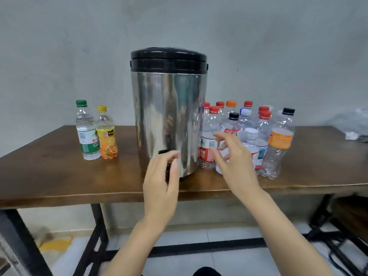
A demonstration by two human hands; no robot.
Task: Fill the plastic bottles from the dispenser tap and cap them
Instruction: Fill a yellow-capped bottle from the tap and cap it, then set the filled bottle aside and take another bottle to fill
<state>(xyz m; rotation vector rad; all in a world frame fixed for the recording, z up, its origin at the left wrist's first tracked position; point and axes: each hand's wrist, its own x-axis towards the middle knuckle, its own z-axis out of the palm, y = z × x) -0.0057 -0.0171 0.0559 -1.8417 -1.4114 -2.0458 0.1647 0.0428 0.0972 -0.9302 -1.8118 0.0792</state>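
Two hands (left [161, 182], right [237, 166]) before dispenser [168, 116]

The dispenser [168, 124] is made of polished, mirror-glossy metal and is topped by a lid [168, 56] of shiny black plastic. The bottles [279, 154] are formed of clear ribbed plastic. The table [49, 172] is surfaced in smooth brown wood; the wall [59, 46] is finished matt.

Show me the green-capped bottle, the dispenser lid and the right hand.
green-capped bottle [88, 141]: head view, middle of its label.
dispenser lid [168, 59]: head view, front of the black rim.
right hand [237, 164]: head view, back of the hand.
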